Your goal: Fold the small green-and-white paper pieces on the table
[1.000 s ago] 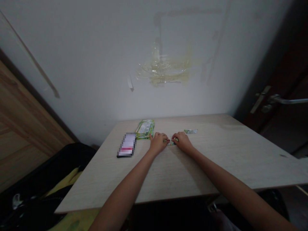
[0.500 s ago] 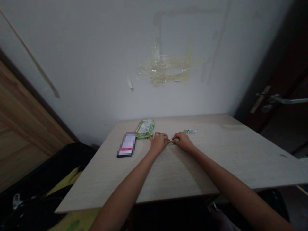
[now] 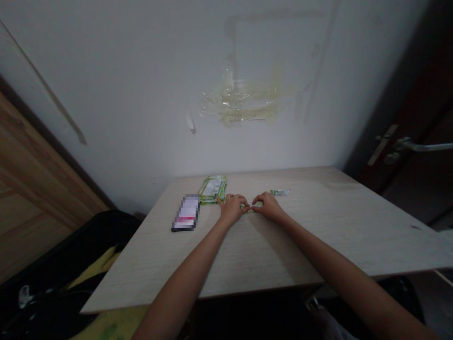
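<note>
Both hands meet over the middle of the table, fingertips bent down to a small green-and-white wrapper piece that lies almost flat. My left hand has its fingers curled on the left end of this piece, which they partly cover. At the right end, my right hand pinches with thumb and forefinger curved together. What the wrapper holds, if anything, is too small to tell. Left of my left hand lies a stack of green-and-white packets. A torn green-and-white wrapper strip rests behind my right hand.
A phone with a blurred screen lies on the left of the pale wooden table. The wall with old tape rises behind. A door handle is at right, and a black bag stands at left.
My right hand's fingers have shifted slightly at the wrapper, with a little more gap showing between thumb and forefinger. My left hand stays almost in place.
</note>
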Demonstrator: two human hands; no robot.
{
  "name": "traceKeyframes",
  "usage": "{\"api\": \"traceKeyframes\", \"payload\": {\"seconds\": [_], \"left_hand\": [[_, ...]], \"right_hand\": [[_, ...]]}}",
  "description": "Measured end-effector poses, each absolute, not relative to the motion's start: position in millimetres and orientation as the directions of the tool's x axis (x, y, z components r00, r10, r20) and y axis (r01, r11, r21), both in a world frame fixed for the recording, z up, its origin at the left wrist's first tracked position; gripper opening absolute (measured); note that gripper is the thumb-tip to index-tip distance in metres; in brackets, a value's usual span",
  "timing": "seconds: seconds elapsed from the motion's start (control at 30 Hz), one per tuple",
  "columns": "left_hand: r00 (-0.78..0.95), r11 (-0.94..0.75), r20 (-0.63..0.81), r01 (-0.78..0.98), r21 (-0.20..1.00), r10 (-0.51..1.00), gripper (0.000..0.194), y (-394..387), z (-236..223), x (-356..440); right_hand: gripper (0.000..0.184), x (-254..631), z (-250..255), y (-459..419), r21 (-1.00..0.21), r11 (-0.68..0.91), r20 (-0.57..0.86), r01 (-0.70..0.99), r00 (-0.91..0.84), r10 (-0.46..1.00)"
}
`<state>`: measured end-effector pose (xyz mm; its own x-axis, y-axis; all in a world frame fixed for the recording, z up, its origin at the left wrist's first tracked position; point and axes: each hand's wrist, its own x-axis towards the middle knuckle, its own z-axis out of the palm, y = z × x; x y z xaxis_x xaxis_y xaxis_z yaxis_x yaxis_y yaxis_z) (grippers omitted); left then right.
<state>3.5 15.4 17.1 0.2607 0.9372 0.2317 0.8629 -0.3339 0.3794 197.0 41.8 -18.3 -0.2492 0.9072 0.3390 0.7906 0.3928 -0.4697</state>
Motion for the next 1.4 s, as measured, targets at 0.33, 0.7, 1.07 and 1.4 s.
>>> {"api": "traceKeyframes", "payload": {"seconds": [0.33, 0.7, 1.07, 1.4], "left_hand": [[0.23, -0.278, 0.162, 0.871, 0.406, 0.959, 0.018, 23, 15, -4], [0.218, -0.239, 0.098, 0.874, 0.424, 0.971, 0.02, 23, 13, -15], [0.249, -0.234, 0.01, 0.894, 0.382, 0.968, 0.028, 29, 9, -22], [0.273, -0.249, -0.016, 0.898, 0.362, 0.962, 0.03, 24, 17, -23]], "right_hand": [[0.022, 200, -15, 43, -0.506, 0.4, 0.299, 0.764, -0.28, 0.912], [0.022, 202, -15, 45, -0.525, 0.385, 0.283, 0.759, -0.271, 0.92], [0.029, 210, -15, 54, -0.571, 0.395, 0.249, 0.72, -0.307, 0.919], [0.043, 215, -9, 55, -0.616, 0.374, 0.165, 0.694, -0.35, 0.922]]}}
